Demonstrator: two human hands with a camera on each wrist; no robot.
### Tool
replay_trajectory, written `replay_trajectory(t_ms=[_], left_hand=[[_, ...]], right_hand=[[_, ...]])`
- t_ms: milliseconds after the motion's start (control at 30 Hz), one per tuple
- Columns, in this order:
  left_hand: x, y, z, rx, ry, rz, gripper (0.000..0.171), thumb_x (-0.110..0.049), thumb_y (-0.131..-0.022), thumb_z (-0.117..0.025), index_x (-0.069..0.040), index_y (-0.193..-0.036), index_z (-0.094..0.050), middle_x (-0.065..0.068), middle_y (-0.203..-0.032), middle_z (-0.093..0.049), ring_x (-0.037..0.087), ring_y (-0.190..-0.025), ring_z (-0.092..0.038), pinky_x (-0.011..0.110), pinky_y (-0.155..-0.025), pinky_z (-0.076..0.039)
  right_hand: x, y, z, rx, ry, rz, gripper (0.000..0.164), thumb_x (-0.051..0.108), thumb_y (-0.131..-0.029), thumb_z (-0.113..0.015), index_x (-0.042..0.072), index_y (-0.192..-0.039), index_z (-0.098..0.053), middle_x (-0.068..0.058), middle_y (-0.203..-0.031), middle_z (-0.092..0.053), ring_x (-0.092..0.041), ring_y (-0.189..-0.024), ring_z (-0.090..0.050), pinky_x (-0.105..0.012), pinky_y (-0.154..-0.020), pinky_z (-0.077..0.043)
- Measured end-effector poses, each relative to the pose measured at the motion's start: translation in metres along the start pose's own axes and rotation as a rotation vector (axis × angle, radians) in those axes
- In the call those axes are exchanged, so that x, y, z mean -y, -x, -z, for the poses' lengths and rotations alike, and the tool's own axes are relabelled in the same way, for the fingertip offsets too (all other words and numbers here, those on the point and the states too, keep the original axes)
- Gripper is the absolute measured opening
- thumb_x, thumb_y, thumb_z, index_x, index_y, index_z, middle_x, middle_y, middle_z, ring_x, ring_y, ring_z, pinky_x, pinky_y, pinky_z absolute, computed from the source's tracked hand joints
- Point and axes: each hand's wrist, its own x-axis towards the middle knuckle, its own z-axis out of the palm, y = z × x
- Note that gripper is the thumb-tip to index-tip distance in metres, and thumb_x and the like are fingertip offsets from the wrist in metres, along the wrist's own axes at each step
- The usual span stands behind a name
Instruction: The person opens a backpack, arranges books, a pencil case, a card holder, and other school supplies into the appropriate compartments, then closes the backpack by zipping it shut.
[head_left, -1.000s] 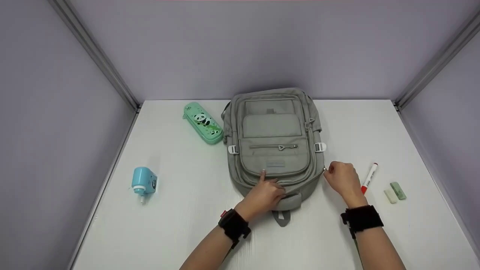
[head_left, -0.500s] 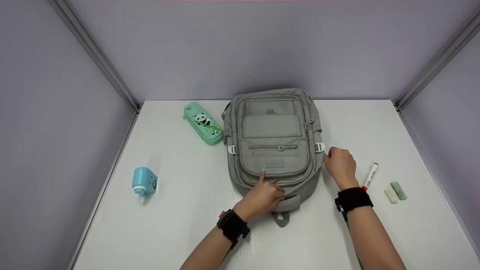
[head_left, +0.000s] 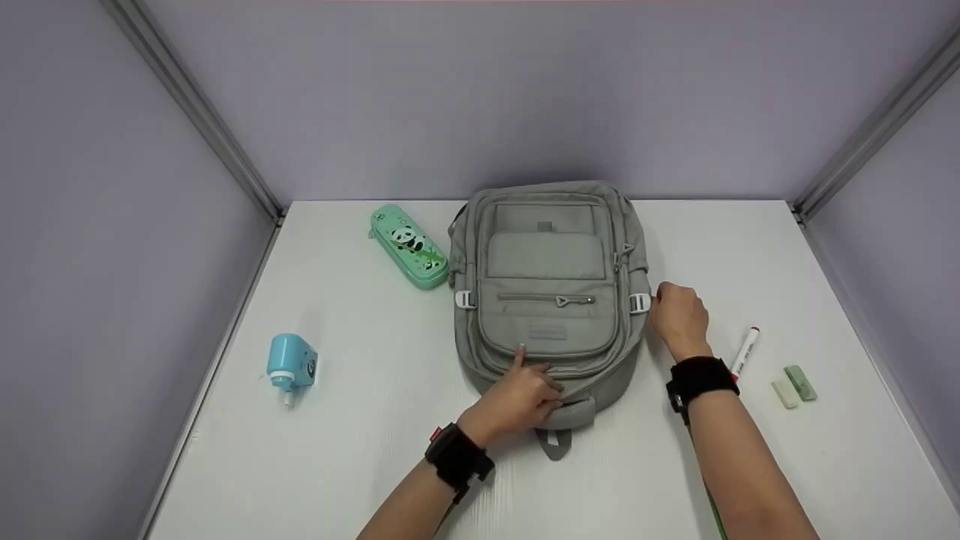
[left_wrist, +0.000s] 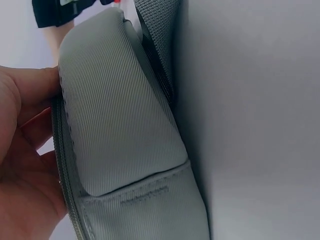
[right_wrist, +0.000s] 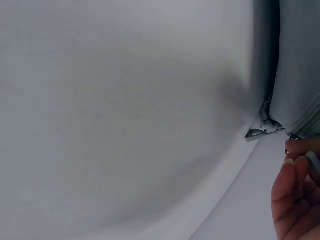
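Note:
A grey backpack [head_left: 546, 255] lies on the white table, its grab handle towards the person. My left hand [head_left: 517, 397] grips the backpack's near edge beside the padded handle [left_wrist: 120, 105], index finger stretched over the front. In the left wrist view, the thumb presses the fabric along the zipper [left_wrist: 62, 150]. At the bag's right side, my right hand [head_left: 679, 319] is curled close to a white buckle [head_left: 640, 303]. The right wrist view shows its thumb and fingers [right_wrist: 295, 180] pinching a zipper pull, mostly covered by the fingertips.
Left of the backpack lies a green panda pencil case [head_left: 409, 247]. A small blue bottle-like item [head_left: 291, 364] is farther left. On the right are a red-capped white marker [head_left: 745, 352] and two eraser-like blocks, one green [head_left: 801, 382], one pale [head_left: 785, 394]. Walls enclose the table's back and sides.
My right hand has moved away from the person along the bag's right side, drawing the zipper pull with it. The left hand keeps its hold, and the backpack has shifted slightly.

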Motion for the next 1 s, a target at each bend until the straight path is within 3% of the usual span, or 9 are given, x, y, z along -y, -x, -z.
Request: replay_trajectory(t_ms=[300,567,667,733,833,933,1000], left_hand=[[-0.003,-0.001,0.006,0.029,-0.004,0.003,0.012,-0.018,-0.094,-0.068,-0.016,-0.092,-0.079,-0.002,-0.111,-0.071,0.031,-0.124,-0.054,0.069,-0.106,-0.018],[-0.003,0.0,0.007,0.031,-0.01,0.001,0.015,-0.019,-0.096,-0.064,-0.016,-0.094,-0.079,-0.004,-0.109,-0.072,0.028,-0.123,-0.056,0.069,-0.106,-0.019],[0.0,0.001,0.007,0.021,0.018,0.027,0.023,-0.027,-0.101,-0.058,-0.017,-0.096,-0.078,-0.007,-0.105,-0.072,0.018,-0.117,-0.06,0.063,-0.11,-0.019],[0.002,0.002,0.007,-0.012,0.043,0.052,0.028,-0.031,-0.102,-0.055,-0.016,-0.097,-0.078,-0.008,-0.1,-0.072,0.012,-0.109,-0.063,0.058,-0.112,-0.021],[0.006,0.001,0.008,-0.142,0.017,0.061,0.024,-0.028,-0.101,-0.058,-0.015,-0.092,-0.077,-0.006,-0.094,-0.071,0.009,-0.095,-0.065,0.05,-0.107,-0.035],[0.01,0.0,0.006,-0.29,-0.078,0.064,0.008,-0.019,-0.094,-0.069,-0.014,-0.091,-0.074,-0.002,-0.097,-0.066,0.015,-0.096,-0.063,0.042,-0.097,-0.045],[0.013,-0.001,0.005,-0.319,-0.129,0.084,0.008,-0.019,-0.089,-0.075,-0.014,-0.096,-0.073,0.001,-0.104,-0.063,0.019,-0.102,-0.06,0.04,-0.095,-0.045]], right_hand=[[-0.005,-0.013,-0.007,-0.005,-0.001,0.031,0.018,0.0,-0.093,-0.054,-0.006,-0.078,-0.061,-0.028,-0.074,-0.063,-0.043,-0.062,-0.062,-0.054,-0.051,-0.046],[-0.004,-0.023,-0.002,0.092,0.046,0.041,0.017,0.0,-0.092,-0.055,-0.004,-0.077,-0.061,-0.027,-0.076,-0.063,-0.041,-0.063,-0.062,-0.052,-0.052,-0.047],[-0.002,-0.026,0.005,0.158,0.073,0.019,0.016,0.002,-0.091,-0.055,-0.005,-0.082,-0.067,-0.026,-0.081,-0.066,-0.04,-0.069,-0.063,-0.052,-0.054,-0.048],[0.0,-0.027,0.01,0.168,0.087,0.01,0.016,0.0,-0.088,-0.055,-0.006,-0.089,-0.07,-0.027,-0.089,-0.066,-0.043,-0.077,-0.063,-0.054,-0.058,-0.05],[0.005,-0.03,0.013,0.079,0.065,0.017,0.021,-0.003,-0.087,-0.054,-0.008,-0.099,-0.071,-0.029,-0.102,-0.063,-0.047,-0.09,-0.06,-0.057,-0.066,-0.051],[0.013,-0.035,0.011,-0.045,0.023,0.093,0.021,-0.005,-0.089,-0.055,-0.01,-0.106,-0.067,-0.027,-0.11,-0.06,-0.046,-0.095,-0.057,-0.055,-0.073,-0.05],[0.019,-0.038,0.009,-0.066,0.003,0.169,0.026,-0.004,-0.092,-0.055,-0.009,-0.116,-0.064,-0.025,-0.12,-0.058,-0.045,-0.099,-0.055,-0.054,-0.078,-0.048]])
